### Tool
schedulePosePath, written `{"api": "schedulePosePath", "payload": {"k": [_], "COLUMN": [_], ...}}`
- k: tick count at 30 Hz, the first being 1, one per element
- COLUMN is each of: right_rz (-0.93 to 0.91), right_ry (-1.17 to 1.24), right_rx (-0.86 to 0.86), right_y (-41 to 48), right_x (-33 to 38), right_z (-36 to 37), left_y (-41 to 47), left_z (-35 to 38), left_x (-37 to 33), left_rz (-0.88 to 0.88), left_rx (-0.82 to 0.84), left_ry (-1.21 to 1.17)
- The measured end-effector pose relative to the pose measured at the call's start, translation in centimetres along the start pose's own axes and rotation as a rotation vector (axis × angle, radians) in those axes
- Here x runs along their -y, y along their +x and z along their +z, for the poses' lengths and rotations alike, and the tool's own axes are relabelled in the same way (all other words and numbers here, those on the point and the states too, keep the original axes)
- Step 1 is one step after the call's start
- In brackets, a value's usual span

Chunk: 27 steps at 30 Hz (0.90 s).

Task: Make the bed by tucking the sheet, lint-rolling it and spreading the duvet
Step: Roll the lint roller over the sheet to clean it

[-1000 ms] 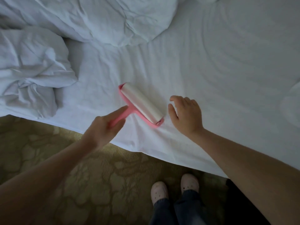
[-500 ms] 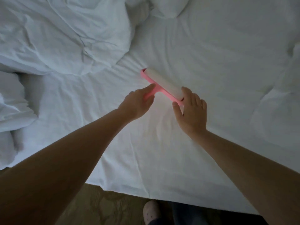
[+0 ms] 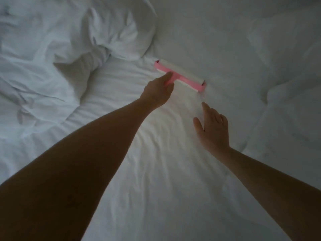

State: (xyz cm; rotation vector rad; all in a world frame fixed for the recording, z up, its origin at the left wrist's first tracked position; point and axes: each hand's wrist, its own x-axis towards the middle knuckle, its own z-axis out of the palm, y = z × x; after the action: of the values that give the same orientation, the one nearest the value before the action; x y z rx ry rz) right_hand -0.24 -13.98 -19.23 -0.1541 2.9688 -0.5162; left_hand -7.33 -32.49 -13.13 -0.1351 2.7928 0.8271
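One lint roller [image 3: 180, 76], pink-framed with a white roll, lies on the sheet [image 3: 156, 180] just above the middle of the frame, and the left hand [image 3: 157, 92] has its grip clamped on the roller's short pink handle. The right hand [image 3: 212, 129], lower right of the roller and apart from it, has its grip apart, fingers spread low over the sheet. One bunched duvet [image 3: 69, 49] fills the upper left, its edge near the roller's left end; open sheet runs to the bottom edge, and white folds [image 3: 286, 66], perhaps a pillow, rise at the right.
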Motion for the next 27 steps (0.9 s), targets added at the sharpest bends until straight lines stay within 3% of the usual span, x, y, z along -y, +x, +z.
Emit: {"api": "schedulePosePath", "payload": {"k": [7,13,21,27], "right_rz": [0.093,0.143,0.232,0.186], "right_ry": [0.054,-0.074,-0.093,-0.19], "right_rx": [-0.105,0.099,0.087,0.014], "right_y": [6.1,10.2,18.9,21.1], "right_x": [-0.6,-1.0,-2.6,-4.3], "right_z": [-1.3,-0.4,-0.6,1.3], "left_y": [-4.5,4.0,15.9,21.2], "left_z": [-1.9,-0.3,-0.5,0.8], "left_x": [3.4,-1.0,-4.9,-5.3], "left_rz": [-0.095,-0.09,-0.072,-0.067], "left_rx": [-0.04,-0.043,-0.053,-0.086], "left_ry": [0.041,0.064,-0.046,-0.054]}}
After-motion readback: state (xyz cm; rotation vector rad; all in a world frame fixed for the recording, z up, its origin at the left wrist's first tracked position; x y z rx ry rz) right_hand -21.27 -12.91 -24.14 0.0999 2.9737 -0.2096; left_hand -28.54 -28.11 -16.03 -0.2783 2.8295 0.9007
